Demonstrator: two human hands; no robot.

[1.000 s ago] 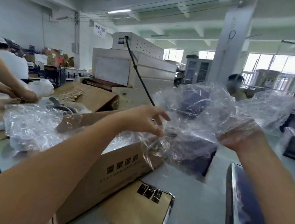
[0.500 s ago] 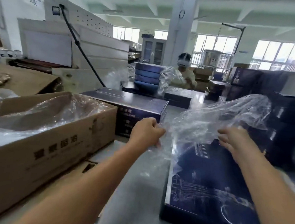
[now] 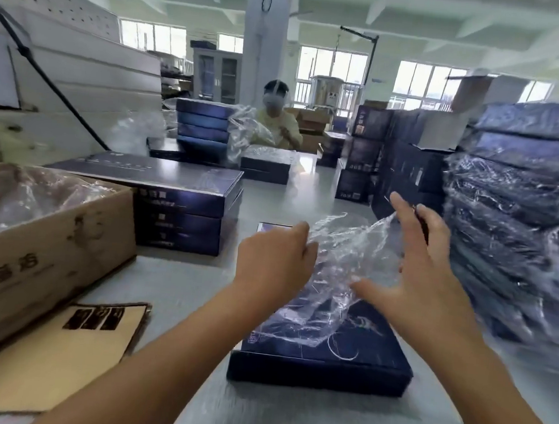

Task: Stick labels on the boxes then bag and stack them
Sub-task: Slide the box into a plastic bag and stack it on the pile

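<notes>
Bagging looks barely begun: your left hand pinches the clear bag above the centre box, right hand spread open; bagged boxes stack at right.

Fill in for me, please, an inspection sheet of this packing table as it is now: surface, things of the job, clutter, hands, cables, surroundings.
Surface: grey table, bare between the piles.
Job's things: dark blue box lies flat before the person; clear bag is held over it, box not yet inside; stack of unbagged boxes at left; bagged stack at right. Labels: nothing seen.
Clutter: cardboard carton with loose plastic inside; flat cardboard sheet in front of it.
Hands: left hand pinches the bag; right hand rests against it, fingers spread.
Cables: black cable slants across the white machine.
Surroundings: another person handles plastic at the far end; pillar; windows.
</notes>
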